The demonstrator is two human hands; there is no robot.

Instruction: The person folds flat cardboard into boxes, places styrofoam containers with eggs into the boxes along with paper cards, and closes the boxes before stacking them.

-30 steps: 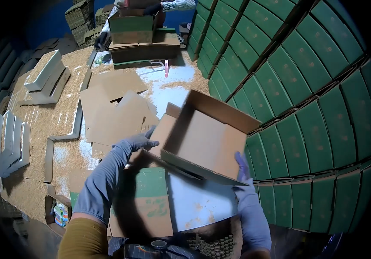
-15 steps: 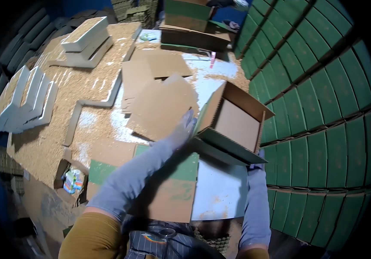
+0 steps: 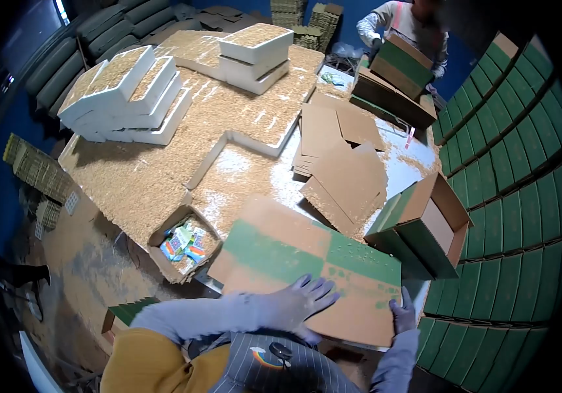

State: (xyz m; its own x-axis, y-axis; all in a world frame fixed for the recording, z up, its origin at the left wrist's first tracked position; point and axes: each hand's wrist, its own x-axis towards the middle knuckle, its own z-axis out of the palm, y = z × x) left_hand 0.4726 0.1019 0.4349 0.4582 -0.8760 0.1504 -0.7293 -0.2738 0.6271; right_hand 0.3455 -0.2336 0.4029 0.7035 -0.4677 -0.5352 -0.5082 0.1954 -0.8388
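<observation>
A flat, folded cardboard box (image 3: 281, 250), brown with green bands, lies at the table's near edge in front of me. My left hand (image 3: 299, 302), in a grey glove, rests on its near side with fingers spread. At the right edge of the cardboard, my right hand (image 3: 404, 314) holds the border between thumb and fingers; part of its grip is hidden. Beyond it, to the right, an open-topped box (image 3: 402, 229) stands tilted in view, touched by neither hand. Loose brown cardboard sheets (image 3: 349, 183) lie further back.
Wood shavings (image 3: 163, 150) cover the left side, with white trays (image 3: 120, 111) stacked there. A small carton (image 3: 186, 252) holds colourful packets. Green boxes (image 3: 510, 216) form a wall at right. Another person (image 3: 405, 33) handles a box at the far end.
Both hands have left the open-topped box, which now stands at the right. They are on the flat cardboard, which has shifted right over the white surface. My view has turned left.
</observation>
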